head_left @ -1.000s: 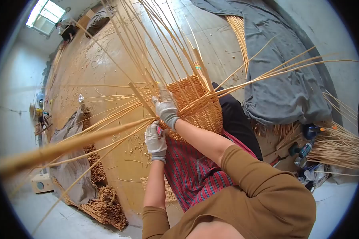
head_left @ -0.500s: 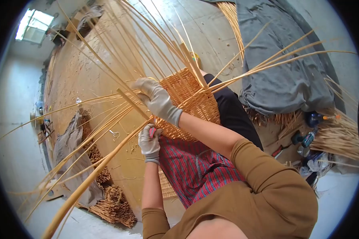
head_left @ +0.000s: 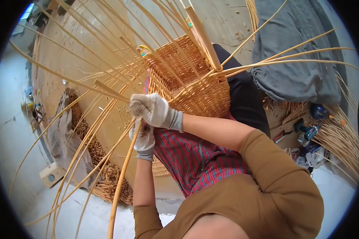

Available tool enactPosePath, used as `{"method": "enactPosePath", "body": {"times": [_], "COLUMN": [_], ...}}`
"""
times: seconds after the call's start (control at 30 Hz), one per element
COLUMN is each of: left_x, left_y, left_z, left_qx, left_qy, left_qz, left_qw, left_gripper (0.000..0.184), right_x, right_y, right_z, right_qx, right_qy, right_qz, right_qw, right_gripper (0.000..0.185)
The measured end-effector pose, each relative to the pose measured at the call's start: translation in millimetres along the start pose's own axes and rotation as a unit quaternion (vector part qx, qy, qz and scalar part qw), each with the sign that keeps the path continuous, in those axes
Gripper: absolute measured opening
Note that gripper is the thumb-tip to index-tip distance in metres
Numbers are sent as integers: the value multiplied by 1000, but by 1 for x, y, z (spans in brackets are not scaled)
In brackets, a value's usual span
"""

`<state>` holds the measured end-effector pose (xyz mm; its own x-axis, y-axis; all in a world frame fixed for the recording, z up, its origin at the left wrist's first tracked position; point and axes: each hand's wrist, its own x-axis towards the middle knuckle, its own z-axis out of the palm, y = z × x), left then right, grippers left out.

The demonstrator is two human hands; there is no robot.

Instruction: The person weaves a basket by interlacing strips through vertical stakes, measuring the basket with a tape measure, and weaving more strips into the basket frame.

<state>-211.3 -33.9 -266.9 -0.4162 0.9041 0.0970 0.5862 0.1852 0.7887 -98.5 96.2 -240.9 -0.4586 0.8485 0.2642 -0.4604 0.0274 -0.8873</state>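
Note:
A square wicker basket [head_left: 203, 95] sits tilted on my lap, with long willow rods standing up or fanning out from its rim. My right hand [head_left: 149, 109], in a white glove, is closed round rods at the basket's near left corner. Just below it my left hand [head_left: 143, 137], also gloved and partly covered by the right, is closed at the base of a thick rod [head_left: 123, 171] that slopes down toward me. Flat wooden stakes [head_left: 203, 38] rise at the basket's far right corner.
A grey cloth [head_left: 295, 59] covers rods on the right. Beyond it lie a power drill [head_left: 311, 131] and a loose rod bundle [head_left: 339, 139]. Bundled sticks [head_left: 111, 179] and a grey sheet [head_left: 62, 139] lie on the left, near a beige box [head_left: 52, 174].
My right hand went from the rim to a raised, loose pose, then came down to close on rods beside my left hand. The thick rod has swung down toward me.

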Motion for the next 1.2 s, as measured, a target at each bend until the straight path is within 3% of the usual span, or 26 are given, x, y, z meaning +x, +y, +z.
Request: {"method": "enactPosePath", "body": {"times": [0.17, 0.23, 0.27, 0.3, 0.37, 0.4, 0.43, 0.47, 0.5, 0.53, 0.57, 0.6, 0.67, 0.7, 0.77, 0.8, 0.87, 0.9, 0.97, 1.0, 1.07, 1.1, 1.13, 1.2], "left_x": [4, 9, 9, 7, -3, -7, -9, 0, 15, 32, 45, 51, 59, 56, 51, 51, 51, 50, 60, 61, 54, 57, 58, 56], "left_y": [16, 20, 24, 27, 30, 43, 60, 89, 55, 79, 104, 97, 60, 52, 43, 39, 55, 60, 37, 41, 42, 44, 46, 46], "left_z": [0, 1, 1, 1, -2, 0, 9, 28, 42, 45, 48, 49, 52, 57, 72, 79, 83, 82, 88, 85, 84, 84, 85, 84], "left_qx": [61, 71, 62, 51, 131, 174, 212, 269, 290, 100, -104, -116, -240, -247, -283, -270, -247, -221, -195, -234, -254, -269, -270, -273], "left_qy": [-19, 3, -17, -34, -12, 2, 18, 49, 55, -17, -100, -99, -205, -195, -140, -98, -67, -39, -17, -37, -57, -46, -43, -73], "left_qz": [66, 113, 87, 56, 87, 60, 34, 76, 132, -94, -302, -289, -282, -273, -245, -240, -261, -289, -270, -258, -245, -244, -248, -262], "left_qw": [996, 991, 994, 997, 988, 983, 977, 959, 946, 990, 942, 945, 906, 909, 917, 927, 931, 930, 943, 937, 934, 931, 929, 923], "left_gripper": [27, 23, 22, 21, 21, 22, 24, 35, 43, 41, 38, 38, 32, 32, 27, 26, 26, 25, 25, 24, 21, 21, 20, 23], "right_x": [-13, -16, -27, -28, -38, -47, -58, -55, -56, -58, -57, -59, -53, -41, -10, 16, 67, 80, 92, 86, 45, 12, -15, -36], "right_y": [5, 0, -12, -7, 18, 15, 9, -2, -9, -16, -23, -27, -26, -27, -30, -36, -1, -15, -58, -19, -63, -39, -9, -3], "right_z": [-11, -19, -32, -32, -25, -38, -59, -74, -75, -77, -84, -98, -127, -127, -120, -109, -70, -56, -37, -50, -84, -116, -143, -160], "right_qx": [15, 5, -52, -52, 199, 198, 207, 210, 204, 165, 123, 112, 60, 55, -108, -347, -394, -393, -563, -474, -419, -220, -11, -23], "right_qy": [-11, 66, 5, 0, 84, 81, 86, 79, 66, 153, 242, 237, 233, 221, 73, 30, -9, -11, -82, 3, 26, 84, 138, 146], "right_qz": [40, 16, 69, 59, -36, -41, 21, 71, 66, 79, 85, 72, 143, 134, 33, 80, -194, -202, 102, -105, -56, -41, -18, -18], "right_qw": [999, 998, 996, 997, 976, 976, 974, 972, 974, 971, 959, 962, 960, 964, 991, 934, 898, 897, 816, 874, 906, 971, 990, 989], "right_gripper": [27, 23, 16, 16, 10, 10, 7, 4, 4, 1, 5, 5, 7, 7, 13, 35, 58, 58, 74, 70, 50, 36, 22, 18]}}
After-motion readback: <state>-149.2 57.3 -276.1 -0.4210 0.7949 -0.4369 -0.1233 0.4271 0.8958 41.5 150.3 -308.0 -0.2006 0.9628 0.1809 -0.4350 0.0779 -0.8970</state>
